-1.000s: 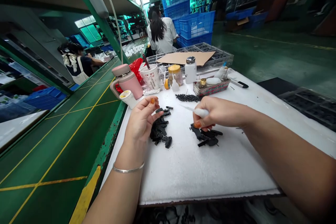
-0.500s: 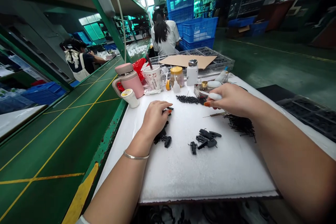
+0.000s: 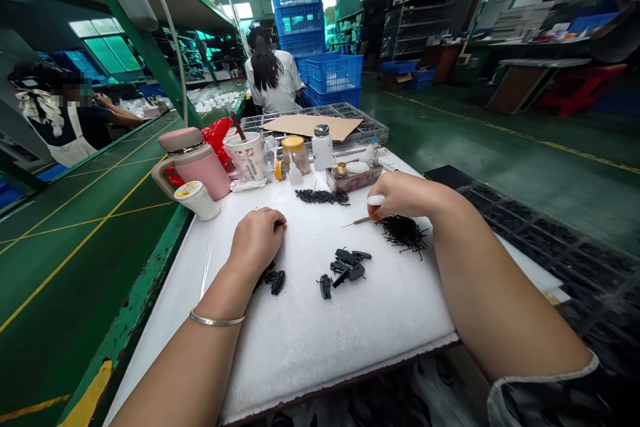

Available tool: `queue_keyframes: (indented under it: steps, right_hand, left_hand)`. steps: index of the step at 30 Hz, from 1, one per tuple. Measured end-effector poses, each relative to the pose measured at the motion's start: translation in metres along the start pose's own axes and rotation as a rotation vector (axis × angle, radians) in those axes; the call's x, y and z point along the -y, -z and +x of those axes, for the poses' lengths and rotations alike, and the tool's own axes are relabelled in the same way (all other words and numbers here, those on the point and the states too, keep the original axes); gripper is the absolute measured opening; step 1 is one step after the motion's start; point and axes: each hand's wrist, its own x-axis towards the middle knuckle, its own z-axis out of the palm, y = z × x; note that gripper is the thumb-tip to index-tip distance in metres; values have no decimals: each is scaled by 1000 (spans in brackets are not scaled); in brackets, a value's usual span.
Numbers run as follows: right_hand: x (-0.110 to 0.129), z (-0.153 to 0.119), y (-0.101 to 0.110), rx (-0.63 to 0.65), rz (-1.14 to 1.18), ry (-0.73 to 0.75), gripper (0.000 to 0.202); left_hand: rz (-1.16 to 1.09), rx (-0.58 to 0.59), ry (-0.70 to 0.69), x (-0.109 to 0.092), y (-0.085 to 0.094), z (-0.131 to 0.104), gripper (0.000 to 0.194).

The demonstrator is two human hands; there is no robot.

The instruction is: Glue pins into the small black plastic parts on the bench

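My left hand (image 3: 257, 237) rests on the white work surface (image 3: 300, 340), its fingers pinched round something dark that is mostly hidden. Black plastic parts (image 3: 276, 280) lie just beneath that wrist. My right hand (image 3: 393, 195) is closed on a white-tipped tool (image 3: 376, 200), its fingertips beside a thin needle-like tool (image 3: 361, 221) and a pile of thin black pins (image 3: 405, 232). Between the hands lies a group of black plastic parts (image 3: 345, 267). Farther back is a heap of small black pieces (image 3: 321, 197).
A pink mug (image 3: 197, 163), a white cup (image 3: 197, 200), a patterned cup (image 3: 246, 157), a yellow-lidded jar (image 3: 296, 155), a white bottle (image 3: 323, 149) and a small box (image 3: 355, 178) line the back. Two people sit beyond. Black trays (image 3: 540, 233) lie at the right.
The view has turned to the right. My right hand has come down from above the small black pieces to the pin pile. My left fingers have closed more tightly.
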Motion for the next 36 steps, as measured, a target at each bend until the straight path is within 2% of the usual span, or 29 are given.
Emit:
queue_keyframes:
  steps: [4,8,10,12,15,18,23,27,33,36]
  right_hand:
    - [-2,0,1,26,-6,-6,17]
    - [-4,3,-1,25,-65,-56,16]
    - [-3,5,-4,20,-91,-83,16]
    - [0,7,-6,-4,-113,-128,18]
    - [2,12,-10,-46,-138,-175,21]
    - [1,16,-13,-46,-151,-170,21]
    - [2,19,-16,-85,-198,-177,23]
    - [9,17,-17,-104,-234,-167,27]
    - [27,12,-21,-150,-309,-223,31]
    - [35,10,-24,-190,-348,-231,37]
  left_hand:
    - [-72,-45,68,-3,5,0,18]
    - [-231,-158,55,-1,8,-1,25]
    - [-400,-209,78,3,8,-1,24]
    - [-616,-218,162,8,9,-2,25]
    - [-980,-165,293,14,11,-4,35]
    - [-1219,-133,335,14,15,-8,40]
    - [-1391,-48,408,3,24,-12,45]
    - [-1485,-29,409,-3,30,-14,45]
    - [-1701,-157,472,-2,33,-13,50]
    - [-1794,-229,488,-2,35,-13,38]
